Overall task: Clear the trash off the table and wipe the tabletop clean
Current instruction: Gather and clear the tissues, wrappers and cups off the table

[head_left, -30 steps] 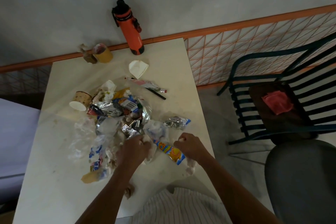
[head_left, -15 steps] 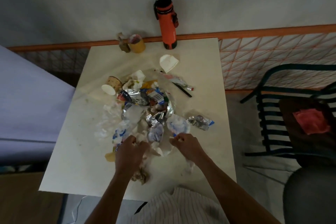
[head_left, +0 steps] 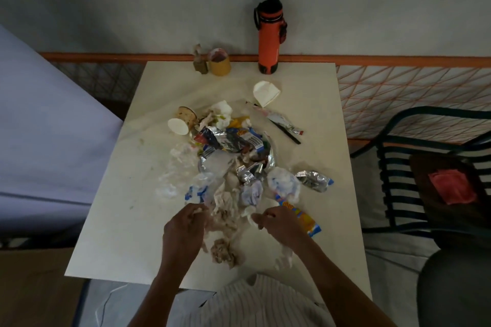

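Near the front edge of the surface (head_left: pixel 111 233), both hands work at the near end of a trash pile (head_left: pixel 233 156) that spreads across the middle. The left hand (head_left: pixel 184 231) has its fingers curled, pinching a crumpled whitish tissue (head_left: pixel 223 204) at the pile's near side. The right hand (head_left: pixel 283 224) also has curled fingers, pinching a bit of white wrapper (head_left: pixel 251 214) just beside that tissue. A yellow and blue snack packet (head_left: pixel 305 218) lies touching the far side of the right hand. Another wadded brownish tissue (head_left: pixel 223 249) sits between the two wrists, close to the front edge.

Within the pile are silver foil wrappers, clear plastic and white paper wads. A tipped paper cup (head_left: pixel 182 121) lies at the pile's left far side, and a crushed foil packet (head_left: pixel 313 180) sits apart toward the right edge. A flattened white paper cone (head_left: pixel 265 93) rests beyond the pile. Along the far edge stand an orange bottle (head_left: pixel 269 34) and a yellow cup (head_left: pixel 219 62). The surface shows smears and crumbs toward the left edge. Off the right edge, a dark slatted chair (head_left: pixel 425 167) carries a red cloth (head_left: pixel 451 186).
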`<state>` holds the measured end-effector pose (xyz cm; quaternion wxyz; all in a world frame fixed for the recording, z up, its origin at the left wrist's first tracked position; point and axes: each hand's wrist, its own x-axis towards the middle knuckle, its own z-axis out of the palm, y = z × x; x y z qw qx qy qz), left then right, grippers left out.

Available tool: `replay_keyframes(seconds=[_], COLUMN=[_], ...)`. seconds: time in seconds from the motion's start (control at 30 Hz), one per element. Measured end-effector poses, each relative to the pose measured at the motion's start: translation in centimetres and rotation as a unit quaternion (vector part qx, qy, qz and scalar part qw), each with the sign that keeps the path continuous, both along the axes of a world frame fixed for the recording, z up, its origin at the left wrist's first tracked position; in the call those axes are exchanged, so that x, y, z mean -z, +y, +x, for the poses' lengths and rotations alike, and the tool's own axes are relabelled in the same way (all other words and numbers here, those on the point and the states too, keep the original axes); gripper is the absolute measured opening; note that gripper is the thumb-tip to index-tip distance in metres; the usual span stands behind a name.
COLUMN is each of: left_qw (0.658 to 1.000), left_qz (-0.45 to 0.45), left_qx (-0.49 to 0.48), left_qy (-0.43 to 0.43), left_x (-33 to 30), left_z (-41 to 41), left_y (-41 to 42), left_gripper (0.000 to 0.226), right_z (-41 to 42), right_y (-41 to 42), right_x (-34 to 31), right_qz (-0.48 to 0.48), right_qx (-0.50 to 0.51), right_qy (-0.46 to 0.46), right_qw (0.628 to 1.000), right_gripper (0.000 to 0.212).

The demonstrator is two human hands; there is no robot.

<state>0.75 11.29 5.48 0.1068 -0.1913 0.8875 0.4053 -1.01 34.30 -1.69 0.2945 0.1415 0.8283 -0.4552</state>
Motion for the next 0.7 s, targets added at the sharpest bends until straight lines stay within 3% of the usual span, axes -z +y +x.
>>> replay_keyframes(seconds=[0.13,0.33,0.5,0.7], left_qw=[1.0,1.0,1.0,0.999], left_qz=[0.005,0.009,0.006,-0.01], left_qx=[-0.01,0.016,0.016,0.024], left_qy=[-0.005,-0.005,-0.022,-0.034], left_x=[0.4,0.9,1.7,2.1], left_z=[-0.8,-1.4,-1.4,-1.4], left_y=[-2.1,-4.6,-7.2,-9.1], left_gripper=[0.015,0.03,0.031,0.015], right_z=[1.5,2.8,4.2,5.6], right_y=[-3.2,-7.6,-9.6,-10.4], right_x=[0.9,1.3,2.4,3.1], right_qz=[0.065,0.144,0.178,0.198], right_qx=[-0.112,-0.242,-0.223,-0.203], right_qy=[-0.001,0.009,-0.005,0.0], right_qw=[0.992,0.959,0.958,0.959], right_gripper=[0.024,0.059,0.06,0.036])
